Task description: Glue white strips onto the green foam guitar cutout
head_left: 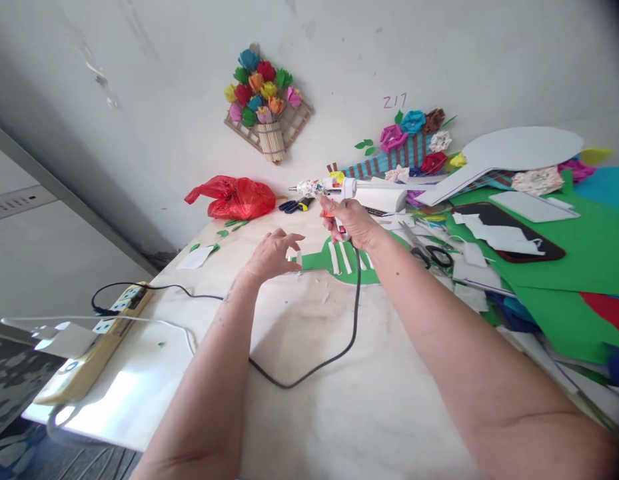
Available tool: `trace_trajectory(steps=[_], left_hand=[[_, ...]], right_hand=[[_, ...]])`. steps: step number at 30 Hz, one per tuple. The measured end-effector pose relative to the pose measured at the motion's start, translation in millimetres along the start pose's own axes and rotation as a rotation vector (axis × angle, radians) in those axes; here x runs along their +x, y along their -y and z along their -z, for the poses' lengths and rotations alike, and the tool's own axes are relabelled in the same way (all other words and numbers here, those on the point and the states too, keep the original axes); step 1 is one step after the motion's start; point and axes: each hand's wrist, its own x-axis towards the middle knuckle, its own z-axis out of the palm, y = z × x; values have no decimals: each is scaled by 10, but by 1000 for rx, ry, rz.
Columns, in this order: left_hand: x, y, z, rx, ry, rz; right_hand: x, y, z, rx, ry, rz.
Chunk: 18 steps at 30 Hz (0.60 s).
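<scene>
My right hand (350, 223) is closed around the handle of a white glue gun (327, 189), its nozzle pointing left above the table. The gun's black cord (356, 313) trails down across the pale table (339, 393). My left hand (272, 253) hovers with fingers curled, pinching a small white paper strip (298, 257) at the left end of a green paper cutout (339, 263). Several white strips (339, 257) lie on that green shape, just under my right hand.
A yellow power strip (96, 340) lies at the table's left edge. A red plastic bag (234, 197) sits at the back. Scissors (429, 252), green sheets (564, 260) and paper scraps pile on the right. Paper flower crafts (262, 100) hang on the wall.
</scene>
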Motion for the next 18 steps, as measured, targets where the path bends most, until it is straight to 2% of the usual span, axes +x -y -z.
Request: trace_trajectory(steps=[4,18], left_hand=[[21,-73,27,104,57,17],[64,-57,-5,231,92,-24]], right_hand=[[-10,9,-1,-1,-2,11],[-18,14,-24,3,23,32]])
